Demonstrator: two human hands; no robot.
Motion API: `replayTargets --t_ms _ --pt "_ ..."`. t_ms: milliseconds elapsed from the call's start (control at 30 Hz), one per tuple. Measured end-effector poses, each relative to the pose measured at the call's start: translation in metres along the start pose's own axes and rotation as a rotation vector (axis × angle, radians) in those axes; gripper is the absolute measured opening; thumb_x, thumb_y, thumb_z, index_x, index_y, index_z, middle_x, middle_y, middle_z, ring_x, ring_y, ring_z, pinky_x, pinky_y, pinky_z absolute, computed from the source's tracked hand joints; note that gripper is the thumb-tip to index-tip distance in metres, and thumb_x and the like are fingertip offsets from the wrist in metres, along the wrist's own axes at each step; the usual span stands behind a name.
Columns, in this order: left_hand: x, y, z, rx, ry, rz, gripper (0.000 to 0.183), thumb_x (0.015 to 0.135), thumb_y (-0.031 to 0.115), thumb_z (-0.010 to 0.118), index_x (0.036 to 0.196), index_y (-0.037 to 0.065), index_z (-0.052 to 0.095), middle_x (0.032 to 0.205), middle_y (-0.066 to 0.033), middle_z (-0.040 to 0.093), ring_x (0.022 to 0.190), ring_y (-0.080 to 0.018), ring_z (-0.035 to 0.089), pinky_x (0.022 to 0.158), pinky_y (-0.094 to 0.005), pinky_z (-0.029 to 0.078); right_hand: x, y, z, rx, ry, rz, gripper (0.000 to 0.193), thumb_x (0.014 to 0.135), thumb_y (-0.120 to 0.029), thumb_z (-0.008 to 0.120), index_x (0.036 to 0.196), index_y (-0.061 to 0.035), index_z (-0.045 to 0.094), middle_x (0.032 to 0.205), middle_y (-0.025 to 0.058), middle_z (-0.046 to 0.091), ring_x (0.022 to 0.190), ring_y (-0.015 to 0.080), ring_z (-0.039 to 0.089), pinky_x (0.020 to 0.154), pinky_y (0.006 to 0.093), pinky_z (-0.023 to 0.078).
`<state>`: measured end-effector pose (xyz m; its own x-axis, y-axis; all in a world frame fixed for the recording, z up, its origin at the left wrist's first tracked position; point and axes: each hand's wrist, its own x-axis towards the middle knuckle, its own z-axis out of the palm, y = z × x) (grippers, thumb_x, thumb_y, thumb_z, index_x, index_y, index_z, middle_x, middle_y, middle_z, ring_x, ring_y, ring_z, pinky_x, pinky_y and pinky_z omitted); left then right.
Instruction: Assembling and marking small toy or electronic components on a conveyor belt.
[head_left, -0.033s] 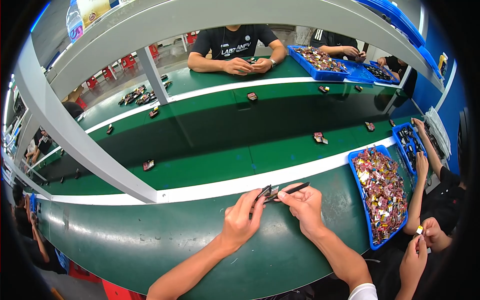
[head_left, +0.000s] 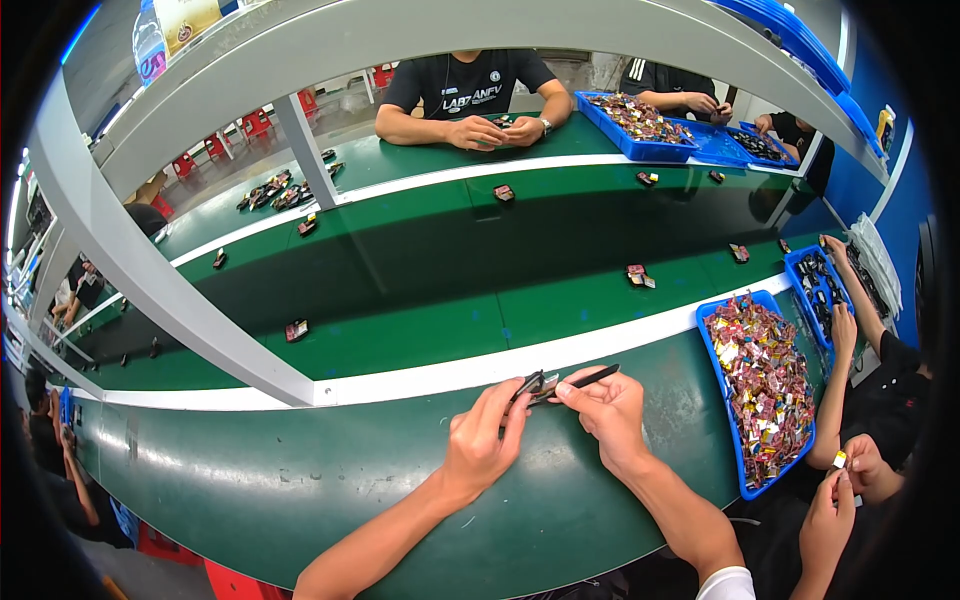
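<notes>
While two forearms reach in from the lower edge, both bare hands meet over a green worktable (head_left: 300,480). The left hand (head_left: 485,435) is closed to a pinch, thumb and fingers gripping the left end of one slim black item (head_left: 540,387). The right hand (head_left: 608,410) is also nearly closed, thumb and fingers pinching the same item toward its right end, where one straight dark strip sticks out past the fingers. The fingers hide part of the item, so its exact kind cannot be told. It is held just on the near side of a white rail (head_left: 600,343).

Beyond the rail runs a broad green belt (head_left: 440,330) carrying nine clearly visible small pieces, four in the nearer row and five in the farther; a few more at far left are too small to count surely. One red-and-white piece (head_left: 297,330) lies left of the hands.

To the right, two blue containers stand at the near side: one large tray (head_left: 741,467) heaped with red, yellow and white packets (head_left: 760,385), too many to count, and one smaller bin (head_left: 803,297) of black parts (head_left: 822,290). Across the belt, one co-worker (head_left: 470,90) in a black shirt brings two hands together, near one blue tray (head_left: 655,153) piled with similar packets.
</notes>
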<state>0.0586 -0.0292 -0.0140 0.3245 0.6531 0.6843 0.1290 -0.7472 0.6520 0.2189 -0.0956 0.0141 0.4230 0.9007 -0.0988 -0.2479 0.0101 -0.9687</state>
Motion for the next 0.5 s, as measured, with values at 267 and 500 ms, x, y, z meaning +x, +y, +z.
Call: replayTargets --t_ms 267,500 --pt "0.004 0.002 -0.002 -0.174 -0.070 -0.192 0.029 0.094 -0.004 0.063 0.123 -0.005 0.064 0.093 -0.0144 0.070 0.070 -0.0186 0.073 0.053 -0.0250 0.059 0.000 0.001 -0.003 0.043 -0.019 0.003 0.011 0.088 0.005 0.071 0.097 0.0060 0.066 0.093 0.0141 0.073 0.085 0.0173 0.073 0.073 0.0231 0.056" --pt "0.007 -0.013 -0.009 -0.668 -0.186 -0.634 0.026 0.100 0.008 0.060 0.123 -0.006 0.064 0.092 -0.0122 0.069 0.064 -0.0149 0.067 0.050 -0.0247 0.054 0.001 0.014 -0.006 -0.018 -0.056 -0.137 0.014 0.086 0.007 0.072 0.097 0.0044 0.065 0.091 0.0145 0.072 0.087 0.0166 0.072 0.075 0.0231 0.056"
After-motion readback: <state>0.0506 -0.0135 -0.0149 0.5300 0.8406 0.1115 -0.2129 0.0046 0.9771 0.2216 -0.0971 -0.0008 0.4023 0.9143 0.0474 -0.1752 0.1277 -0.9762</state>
